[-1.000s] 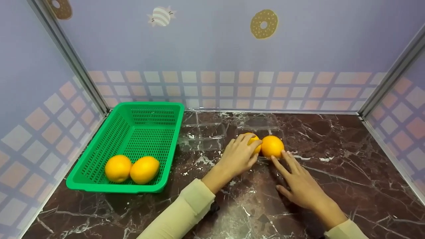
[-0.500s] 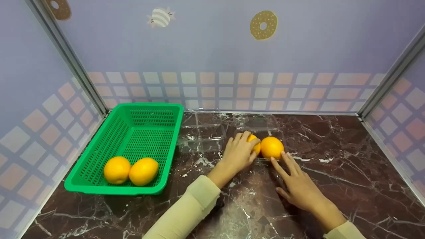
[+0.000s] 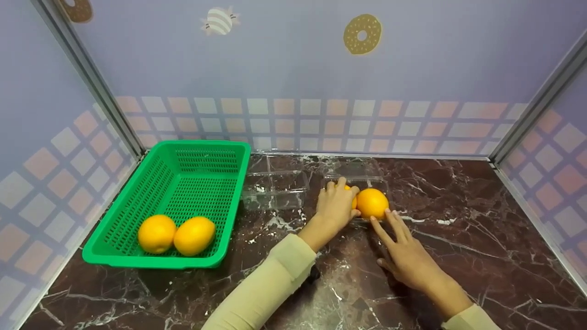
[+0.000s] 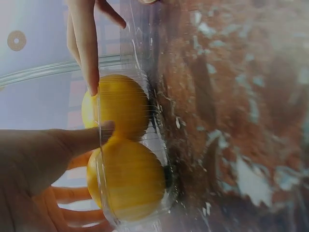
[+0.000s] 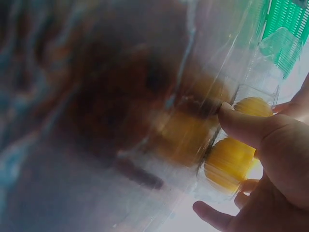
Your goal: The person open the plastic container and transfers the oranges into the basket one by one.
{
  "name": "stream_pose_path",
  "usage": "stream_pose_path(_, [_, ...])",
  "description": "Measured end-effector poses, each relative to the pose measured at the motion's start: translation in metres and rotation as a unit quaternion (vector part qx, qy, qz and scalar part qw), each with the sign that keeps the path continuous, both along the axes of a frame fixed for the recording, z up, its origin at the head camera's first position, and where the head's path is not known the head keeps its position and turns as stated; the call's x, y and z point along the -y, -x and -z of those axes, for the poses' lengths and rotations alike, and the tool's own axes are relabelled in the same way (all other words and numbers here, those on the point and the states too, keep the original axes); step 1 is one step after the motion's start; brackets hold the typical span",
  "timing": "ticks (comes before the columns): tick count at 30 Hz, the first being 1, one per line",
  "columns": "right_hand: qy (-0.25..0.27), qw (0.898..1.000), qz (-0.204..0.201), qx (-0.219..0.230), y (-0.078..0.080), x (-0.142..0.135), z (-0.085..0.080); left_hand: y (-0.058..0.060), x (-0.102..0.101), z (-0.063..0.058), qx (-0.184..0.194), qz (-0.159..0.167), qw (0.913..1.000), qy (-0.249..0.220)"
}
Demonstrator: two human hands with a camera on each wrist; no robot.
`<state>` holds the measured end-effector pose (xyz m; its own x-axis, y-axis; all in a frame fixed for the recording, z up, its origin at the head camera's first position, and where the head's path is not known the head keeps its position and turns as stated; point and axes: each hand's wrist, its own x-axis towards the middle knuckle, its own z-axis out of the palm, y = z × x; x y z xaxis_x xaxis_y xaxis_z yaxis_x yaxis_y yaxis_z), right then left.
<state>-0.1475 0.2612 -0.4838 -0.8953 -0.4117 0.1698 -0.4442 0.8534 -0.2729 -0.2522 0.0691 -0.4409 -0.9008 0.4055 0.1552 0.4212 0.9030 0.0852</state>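
A clear plastic box [image 4: 161,193] on the table holds two oranges side by side. My left hand [image 3: 334,204] covers most of the left orange [image 4: 125,181]; its fingers curve around the far side, and its thumb reaches over the near rim between the two fruits. The right orange [image 3: 372,204] is mostly uncovered. My right hand [image 3: 409,256] reaches in from the right, its fingertips touching the box's near rim beside that orange. In the right wrist view its fingers are spread and its thumb extends close to the box.
On the left stands a green plastic basket [image 3: 243,183] with two more oranges [image 3: 157,233] at its near end. Another clear box [image 3: 275,183] lies between basket and hands. The marble-patterned table [image 3: 458,256] meets printed wall panels [image 3: 284,68] at the back and sides.
My left hand has shifted slightly and turned over the left orange, hiding more of it, while its forearm moved right. The right hand stays almost where it was.
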Motion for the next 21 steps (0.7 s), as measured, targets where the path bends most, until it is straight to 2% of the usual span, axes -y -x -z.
stream_pose_path(3, [0.002,1.0,0.0,-0.003,-0.0005,0.0,0.0011,0.0026,-0.0033,0.0002,0.005,-0.011,0.9998,0.013])
stream_pose_path(13, [0.004,1.0,-0.009,-0.023,0.0001,0.0,0.002,0.0049,-0.0029,-0.0011,0.028,-0.028,0.9991,0.014])
stream_pose_path(17, [0.006,0.999,-0.014,-0.035,-0.0002,-0.0004,0.0024,0.0049,-0.0029,-0.0015,0.025,-0.029,0.999,0.022])
stream_pose_path(21, [0.002,1.0,-0.01,-0.026,0.0002,-0.0009,0.0028,0.0053,-0.0034,-0.0018,0.019,-0.026,0.9993,0.02])
